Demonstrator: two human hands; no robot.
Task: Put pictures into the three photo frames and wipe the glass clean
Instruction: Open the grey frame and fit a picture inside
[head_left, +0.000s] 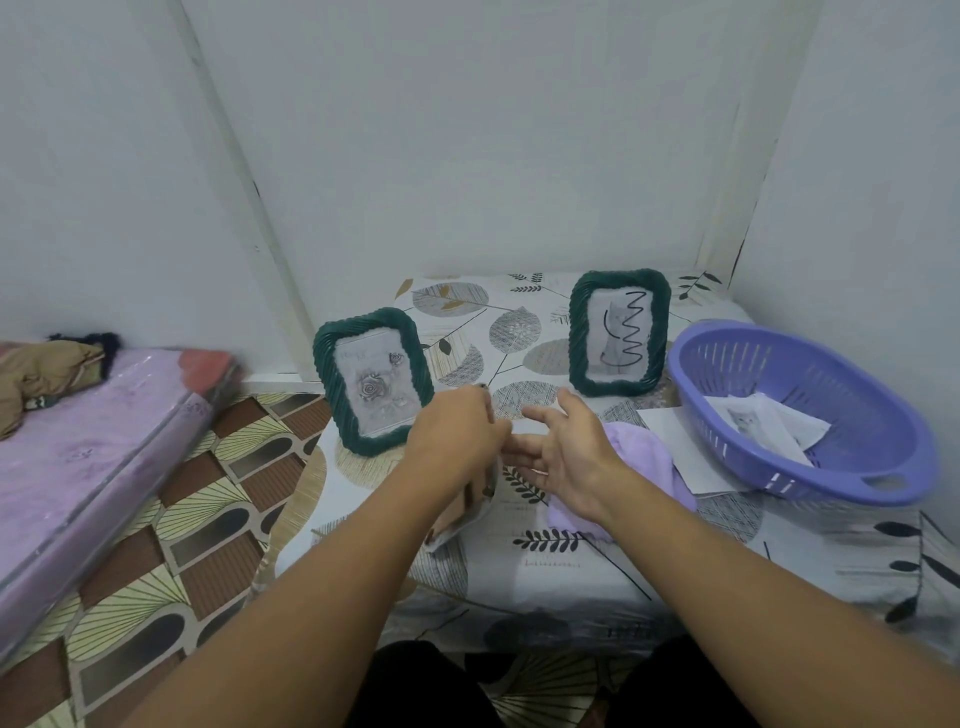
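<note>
My left hand (457, 436) grips a third frame (480, 493) edge-on; my right hand (563, 457), fingers spread, hovers just beside it over the purple cloth (649, 457).

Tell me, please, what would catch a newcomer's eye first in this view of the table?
Two dark green photo frames stand upright on the leaf-patterned table: the left frame shows roses, the right frame a cat picture with black scribbles across it. At the right sits a purple basket holding paper pictures. In front, the left hand grips something partly hidden, and the right hand is spread open over a lilac cloth.
</note>
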